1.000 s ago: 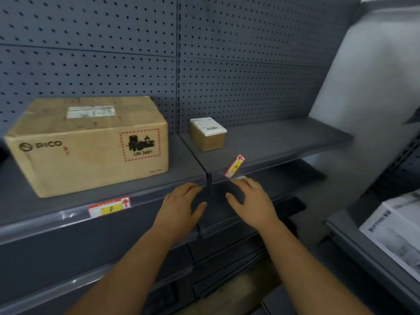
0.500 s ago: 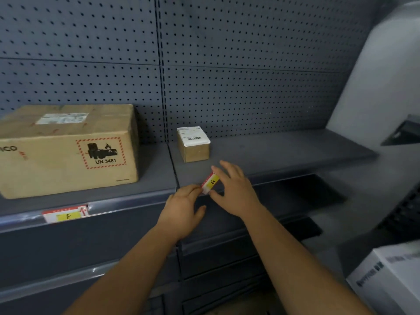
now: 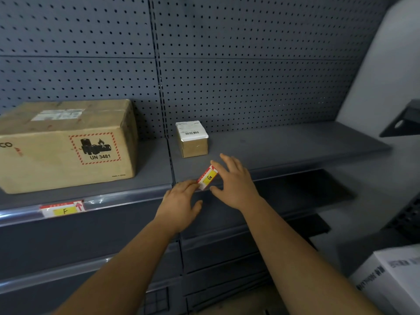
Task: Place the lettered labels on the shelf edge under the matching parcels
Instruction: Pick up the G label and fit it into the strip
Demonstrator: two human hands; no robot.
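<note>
A red, white and yellow label marked G [image 3: 208, 177] stands tilted at the front edge of the grey shelf [image 3: 284, 176], just below a small brown parcel [image 3: 193, 139] with a white sticker. My right hand [image 3: 234, 183] pinches the label between index finger and thumb. The straight fingertips of my left hand [image 3: 180, 202] touch its lower left end. Further left, a large cardboard box [image 3: 63, 146] with a UN 3481 mark sits on the shelf, and a label marked F [image 3: 63, 210] is set in the edge strip beneath it.
Grey pegboard [image 3: 250, 76] backs the shelf. To the right of the small parcel the shelf top [image 3: 295, 142] is bare. Lower shelves run below my arms. A white box [image 3: 391, 280] sits at the lower right, and a pale wall [image 3: 386, 64] closes the right side.
My hands rose to the shelf edge. The right hand took hold of the G label and the left fingertips met its lower end. The view shifted right.
</note>
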